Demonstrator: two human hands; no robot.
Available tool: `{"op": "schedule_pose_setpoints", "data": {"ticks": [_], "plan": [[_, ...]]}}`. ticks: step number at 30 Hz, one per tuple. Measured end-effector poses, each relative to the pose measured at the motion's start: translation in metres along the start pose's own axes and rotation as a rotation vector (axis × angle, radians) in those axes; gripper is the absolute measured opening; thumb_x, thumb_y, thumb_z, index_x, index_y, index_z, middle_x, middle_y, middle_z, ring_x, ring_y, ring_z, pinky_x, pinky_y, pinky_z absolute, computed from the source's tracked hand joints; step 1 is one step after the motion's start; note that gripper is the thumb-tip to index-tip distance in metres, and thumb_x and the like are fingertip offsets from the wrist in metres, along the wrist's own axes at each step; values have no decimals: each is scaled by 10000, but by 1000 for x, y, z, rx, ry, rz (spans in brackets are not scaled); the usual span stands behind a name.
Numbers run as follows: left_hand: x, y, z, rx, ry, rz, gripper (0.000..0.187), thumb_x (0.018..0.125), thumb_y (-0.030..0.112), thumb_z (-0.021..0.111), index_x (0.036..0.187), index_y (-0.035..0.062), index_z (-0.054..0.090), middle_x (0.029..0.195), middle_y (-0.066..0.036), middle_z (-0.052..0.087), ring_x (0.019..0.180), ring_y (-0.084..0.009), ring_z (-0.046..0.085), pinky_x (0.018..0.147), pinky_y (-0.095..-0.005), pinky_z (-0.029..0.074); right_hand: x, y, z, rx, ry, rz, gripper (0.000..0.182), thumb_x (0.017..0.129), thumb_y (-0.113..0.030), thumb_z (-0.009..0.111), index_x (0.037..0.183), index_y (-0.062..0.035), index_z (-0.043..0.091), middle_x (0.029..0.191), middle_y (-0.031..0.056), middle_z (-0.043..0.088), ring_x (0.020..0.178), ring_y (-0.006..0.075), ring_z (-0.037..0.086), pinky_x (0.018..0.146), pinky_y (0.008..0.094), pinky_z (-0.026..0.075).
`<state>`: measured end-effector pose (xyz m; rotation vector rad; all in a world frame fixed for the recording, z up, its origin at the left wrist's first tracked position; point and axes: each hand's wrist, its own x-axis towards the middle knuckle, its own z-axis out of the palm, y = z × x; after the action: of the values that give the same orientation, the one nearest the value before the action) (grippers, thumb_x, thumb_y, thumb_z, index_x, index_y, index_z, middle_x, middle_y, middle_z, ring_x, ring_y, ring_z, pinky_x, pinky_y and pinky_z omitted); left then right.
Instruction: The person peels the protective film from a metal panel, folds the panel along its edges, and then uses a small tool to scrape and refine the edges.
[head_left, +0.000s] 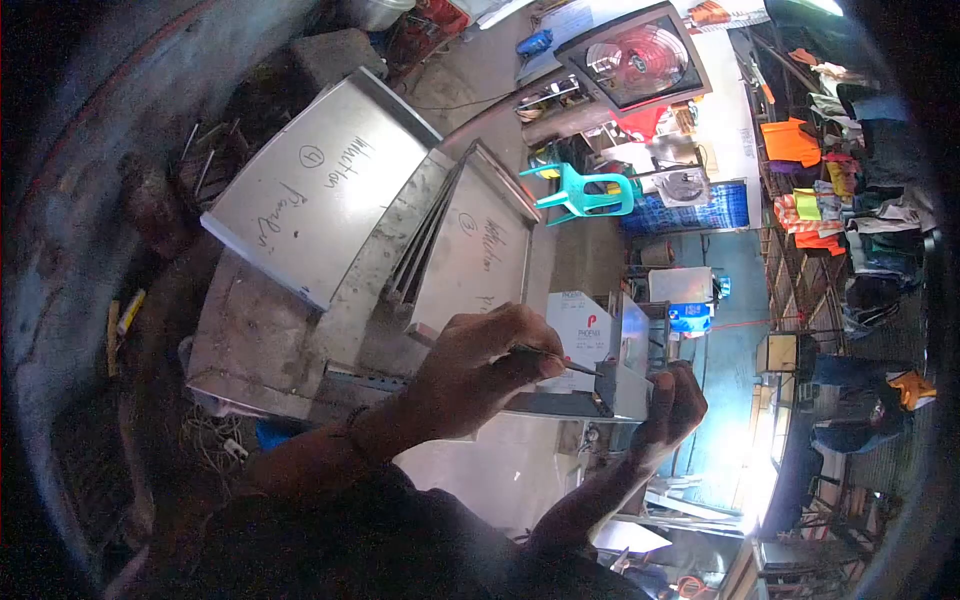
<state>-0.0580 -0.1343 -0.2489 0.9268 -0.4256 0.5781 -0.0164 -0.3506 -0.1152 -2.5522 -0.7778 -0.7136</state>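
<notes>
My left hand (488, 362) is closed in a pinch around a thin dark rod-like tool (527, 350), which points toward my other hand. My right hand (678, 408) is raised to the right of it, its fingers curled together; what they hold, if anything, is hidden. Between the two hands a grey metal box edge (628, 388) shows, with a small dark piece (600, 402) beside it. Just beyond my left hand lies a stack of metal panels (485, 240) with handwriting. A white carton (580, 325) printed PHOENIX stands behind the hands.
The view is turned sideways. Another handwritten metal panel (320, 190) lies on the dusty worktable (250, 325). Farther off are a teal plastic chair (590, 193), a square-framed fan (640, 62) and racks of clothes (800, 145). Tangled cables (215, 437) hang beside the table.
</notes>
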Motion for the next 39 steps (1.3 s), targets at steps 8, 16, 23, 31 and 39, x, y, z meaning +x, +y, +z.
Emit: {"op": "schedule_pose_setpoints", "data": {"ticks": [8, 16, 23, 31, 39], "plan": [[-2, 3, 4, -31, 71, -82, 190, 954, 213, 620, 992, 41, 547, 816, -102, 624, 734, -188, 653, 665, -325, 511, -2, 0, -3, 20, -41, 5, 453, 970, -297, 541, 667, 32, 468, 635, 44, 395, 601, 133, 357, 545, 311, 244], [0, 9, 2, -17, 50, -127, 207, 946, 241, 638, 988, 58, 548, 799, -78, 617, 687, -136, 581, 604, -302, 467, 0, -3, 2, -10, 32, -16, 509, 935, -361, 565, 615, 25, 480, 557, 84, 390, 539, 201, 373, 516, 370, 235], [-2, 0, 2, -42, 37, -44, 194, 928, 220, 666, 973, 68, 554, 807, -75, 590, 698, -121, 530, 592, -286, 445, -1, 0, 2, 7, 28, -19, 517, 941, -369, 562, 616, 19, 454, 565, 69, 353, 539, 195, 350, 519, 369, 215], [2, 14, 5, -39, 90, -155, 195, 929, 223, 666, 961, 68, 552, 778, -62, 597, 695, -118, 546, 616, -301, 477, -2, 0, -1, 12, -20, -1, 461, 972, -284, 534, 650, 6, 376, 626, 28, 339, 600, 129, 306, 546, 324, 219], [-1, 6, 1, -24, 49, -85, 188, 918, 217, 678, 962, 68, 573, 789, -76, 609, 710, -136, 564, 612, -303, 476, -4, -3, -2, 13, -21, -4, 449, 967, -281, 527, 656, 20, 408, 624, 39, 353, 594, 137, 319, 542, 331, 220]]}}
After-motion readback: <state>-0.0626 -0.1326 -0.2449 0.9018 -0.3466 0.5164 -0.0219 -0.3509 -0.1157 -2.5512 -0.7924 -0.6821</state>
